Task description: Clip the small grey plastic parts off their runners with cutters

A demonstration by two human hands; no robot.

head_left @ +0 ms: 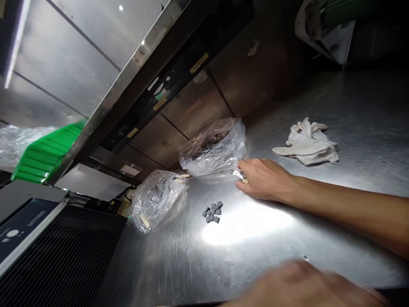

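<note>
My right hand (pixel 265 179) reaches in from the right, low over the metal table, its fingers closed around a small pair of nippers (pixel 238 174). The silver jaws point left, and a bit of cream-coloured handle shows under the fingers. Just beyond the hand sits a clear plastic bag (pixel 214 147) full of small dark grey parts. Left of the hand lies a small loose group of grey ribbed plastic pieces (pixel 213 212). At the bottom edge my left hand (pixel 297 285) is smeared by motion; its fingers and anything in them cannot be made out.
A second clear bag (pixel 156 198) lies further left, beside a dark ribbed machine housing (pixel 64 256). White cloth gloves (pixel 308 143) are crumpled at the right. Overhead runs a metal shelf edge (pixel 137 59), with a green bin (pixel 47 151) at left.
</note>
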